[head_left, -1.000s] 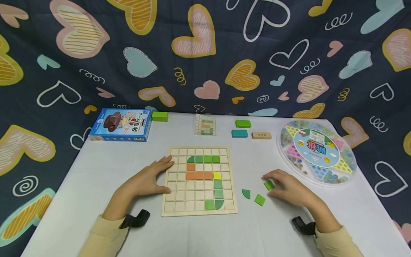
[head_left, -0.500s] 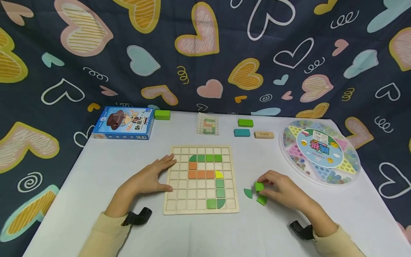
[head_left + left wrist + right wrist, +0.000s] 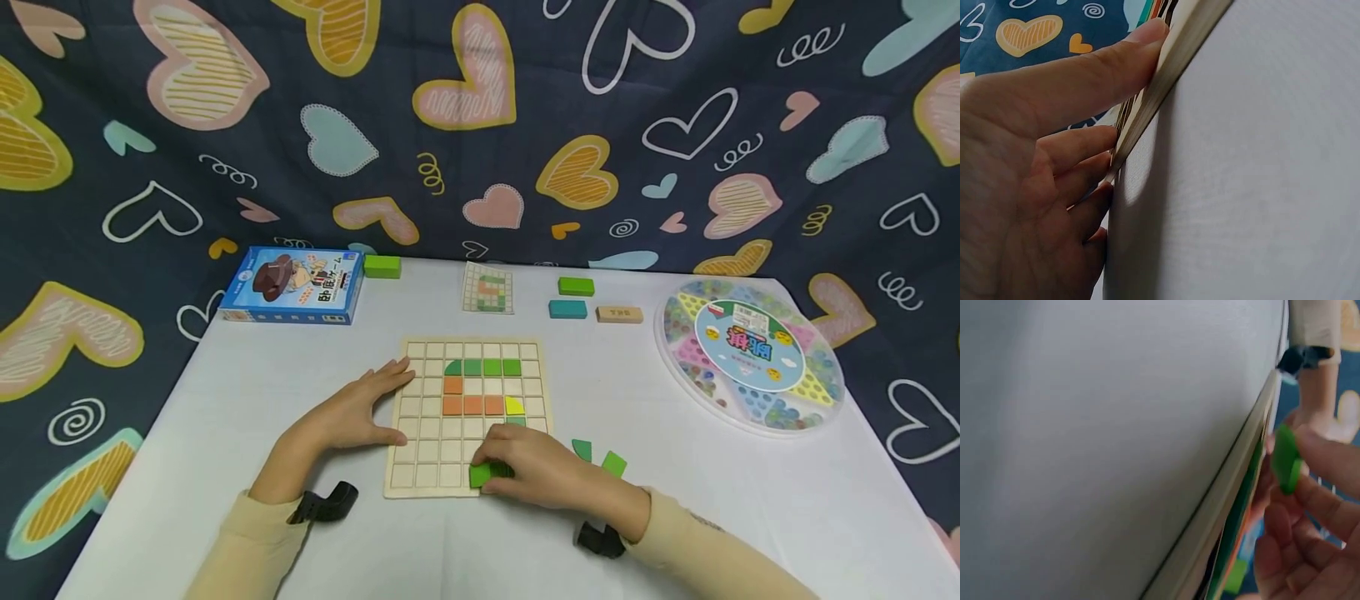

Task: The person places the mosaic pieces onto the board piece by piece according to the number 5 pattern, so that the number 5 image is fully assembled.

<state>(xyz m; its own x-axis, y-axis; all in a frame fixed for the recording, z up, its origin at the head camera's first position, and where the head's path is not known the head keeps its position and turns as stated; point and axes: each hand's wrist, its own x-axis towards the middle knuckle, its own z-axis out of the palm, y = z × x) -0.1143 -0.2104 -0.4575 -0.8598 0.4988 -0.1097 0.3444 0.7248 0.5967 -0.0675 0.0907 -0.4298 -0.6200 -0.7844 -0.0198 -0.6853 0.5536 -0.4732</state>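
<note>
In the head view a wooden grid board (image 3: 422, 450) lies on the white table. Orange tiles (image 3: 472, 405), a yellow tile (image 3: 514, 405) and several green tiles (image 3: 492, 367) fill some of its cells. My right hand (image 3: 536, 468) pinches a light green square tile (image 3: 1285, 459) between thumb and fingers, low over the board's front rows, covering the tiles around there. My left hand (image 3: 347, 417) rests at the board's left edge, thumb and fingers extended and touching the rim. Right of the board lie a green quarter-round tile (image 3: 582, 449) and a light green square tile (image 3: 614, 463).
A small pattern card (image 3: 487, 288) lies behind the board. Green (image 3: 576, 287), teal (image 3: 567, 309) and wooden blocks (image 3: 619, 314) stand right of it. A round marble game board (image 3: 750, 354) is at the right, a blue game box (image 3: 292, 285) with a green block (image 3: 382, 267) at the back left.
My right hand picked up a light green square tile from the right of the board and carried it left, over the board's front rows. The left hand has stayed at the board's edge.
</note>
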